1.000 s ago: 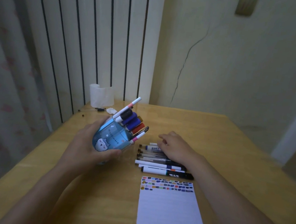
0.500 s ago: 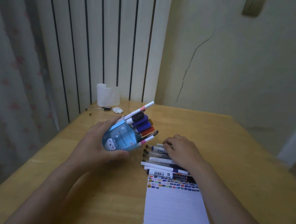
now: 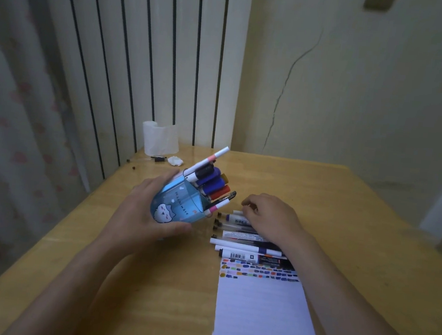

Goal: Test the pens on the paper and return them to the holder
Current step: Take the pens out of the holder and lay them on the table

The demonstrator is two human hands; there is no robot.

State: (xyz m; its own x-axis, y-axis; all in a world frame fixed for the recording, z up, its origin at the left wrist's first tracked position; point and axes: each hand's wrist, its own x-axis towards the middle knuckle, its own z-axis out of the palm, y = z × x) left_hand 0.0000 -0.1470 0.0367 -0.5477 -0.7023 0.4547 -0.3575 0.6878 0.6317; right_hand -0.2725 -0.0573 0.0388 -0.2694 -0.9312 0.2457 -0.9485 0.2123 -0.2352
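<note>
The paper [image 3: 262, 311] lies on the worktop [image 3: 344, 219] with rows of coloured test marks along its far edge, so a good deal of testing looks done. Several pens are already back in the blue holder [image 3: 177, 206], their caps fanning out of its mouth. A row of loose pens [image 3: 237, 239] still waits on the worktop just beyond the paper, so the returning is perhaps half finished.

The left hand [image 3: 142, 213] grips the holder, fingers and thumb wrapped round its body, tipped so its mouth points up and to the right, towards the loose row. Its long axis runs on that same slant, and the pens inside follow it.

The loose pens lie side by side, each long axis running left to right, parallel to the paper's top edge. The right hand [image 3: 271, 218] rests on the far ones, fingers curled and seemingly pinching a white-barrelled pen [image 3: 237, 212].
</note>
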